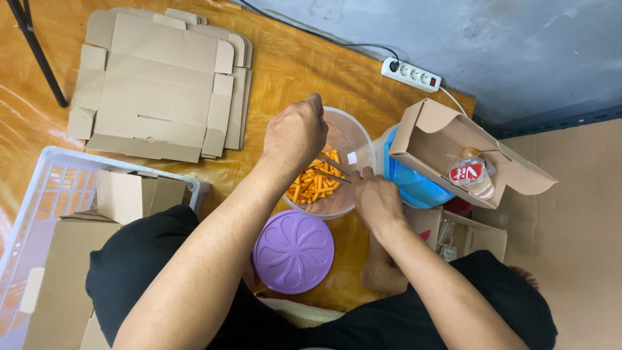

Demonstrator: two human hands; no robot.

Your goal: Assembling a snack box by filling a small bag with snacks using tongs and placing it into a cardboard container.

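Over the clear plastic tub [334,162] of orange snack sticks [314,185] on the floor, the left hand [295,133] is closing its grip round metal tongs [334,170] that are dipping into the sticks. Just right of the tub, the right hand [376,198] is pinching a small clear pouch [363,157]. Below the tub, a purple lid [293,251] is lying; further right, an open cardboard box [453,152] is waiting. Keeping the pouch mouth close beside the tongs should be limiting spills.
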